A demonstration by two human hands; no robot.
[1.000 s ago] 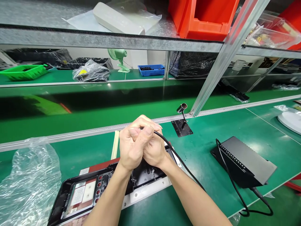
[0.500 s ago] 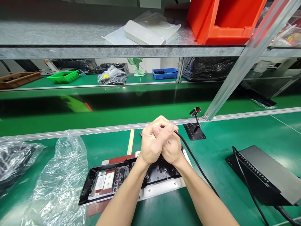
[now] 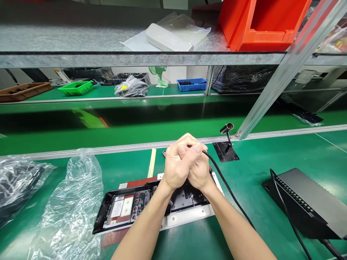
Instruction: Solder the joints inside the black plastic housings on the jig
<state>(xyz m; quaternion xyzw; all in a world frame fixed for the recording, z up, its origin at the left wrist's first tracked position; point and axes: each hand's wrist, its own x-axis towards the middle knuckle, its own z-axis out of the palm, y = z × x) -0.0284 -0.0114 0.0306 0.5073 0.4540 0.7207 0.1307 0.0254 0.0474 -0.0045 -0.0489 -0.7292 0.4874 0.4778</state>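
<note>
My left hand [image 3: 175,164] and my right hand [image 3: 200,171] are closed together, fingers wrapped, over the right part of a black plastic housing [image 3: 101,216]. A black cable [image 3: 230,187] comes out at the top of my hands and curves down to the right. It appears to belong to a corded tool whose body and tip are hidden by my fingers. The housing lies open side up, with round holes and screw posts showing. It rests on a fixture with a white bar [image 3: 189,213] and a reddish-brown base [image 3: 115,237].
Clear plastic bags [image 3: 72,202] lie left. A small stand with a tilted metal tube [image 3: 227,128] is behind my hands to the right. Far right sits a black device [image 3: 306,202] with a cable. Overhead runs a metal shelf [image 3: 81,59] holding a red bin [image 3: 268,45].
The whole view has shifted slightly to the right. My hands stay closed together over the housing, with no clear change of grip.
</note>
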